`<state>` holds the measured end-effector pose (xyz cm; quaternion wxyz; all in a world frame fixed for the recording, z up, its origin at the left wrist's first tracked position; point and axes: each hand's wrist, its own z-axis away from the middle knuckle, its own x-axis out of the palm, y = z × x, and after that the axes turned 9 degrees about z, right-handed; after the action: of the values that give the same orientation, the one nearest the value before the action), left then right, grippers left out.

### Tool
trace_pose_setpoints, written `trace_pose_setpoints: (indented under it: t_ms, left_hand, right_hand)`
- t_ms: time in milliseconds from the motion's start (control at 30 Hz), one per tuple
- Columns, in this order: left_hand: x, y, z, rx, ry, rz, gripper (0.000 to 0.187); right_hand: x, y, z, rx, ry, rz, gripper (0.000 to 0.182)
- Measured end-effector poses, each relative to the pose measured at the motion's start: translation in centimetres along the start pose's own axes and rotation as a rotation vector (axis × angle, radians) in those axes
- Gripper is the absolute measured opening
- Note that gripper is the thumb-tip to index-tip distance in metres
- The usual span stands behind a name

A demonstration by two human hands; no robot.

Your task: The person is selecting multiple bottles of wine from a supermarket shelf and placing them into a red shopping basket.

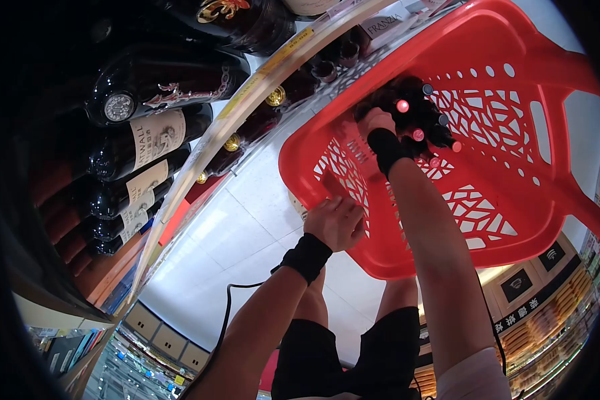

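A red plastic shopping basket (373, 263) with cut-out sides stands below me, tilted in this view. Inside it, several dark bottles (440, 137) with red or dark caps are bunched together. My right hand (378, 121) reaches into the basket, its fingers closed around a dark bottle (388, 97) at the bunch's left edge; part of the grip is hidden. At the basket's near-left rim is my left hand (338, 223), fingers curled over the edge. Both wrists wear black bands.
A curved shelf (200, 157) with price labels runs along the left. Large dark wine bottles (140, 143) lie on it, and more gold-topped bottles (232, 141) sit underneath. A white Franzia box (383, 25) is at the top. Pale floor tiles (227, 220) show below; lit store displays stand behind.
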<state>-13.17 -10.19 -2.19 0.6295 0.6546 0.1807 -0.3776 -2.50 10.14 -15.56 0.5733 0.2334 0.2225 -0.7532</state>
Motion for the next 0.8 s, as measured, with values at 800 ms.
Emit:
trace_pose_setpoints:
  t_ms: [800]
  left_hand:
    - [-1.7, 0.1, -0.4, 0.069, 0.066, -0.118, 0.02]
  right_hand:
    - [3.0, 11.0, 10.5, -0.198, -0.134, -0.772, 0.021]
